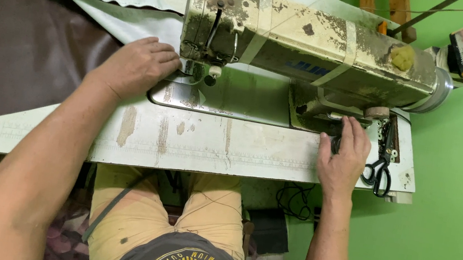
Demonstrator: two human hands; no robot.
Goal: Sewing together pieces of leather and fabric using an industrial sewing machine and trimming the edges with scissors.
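Seen from above: worn cream sewing machine (311,44) on a scuffed white table (211,145), green floor (455,230) to the side. Left hand (137,66) flat, fingers together, fingertips at the needle. Right hand (342,156) palm down, fingers together against the machine base, black scissors (378,173) just beyond. Brown sheet (11,48) behind the left wrist.

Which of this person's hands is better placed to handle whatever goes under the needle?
Probably the left hand: it rests beside the needle area of the sewing machine. The right hand lies near the scissors.

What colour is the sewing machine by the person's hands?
The sewing machine is cream, heavily stained with brown grime, seen best in the head view.
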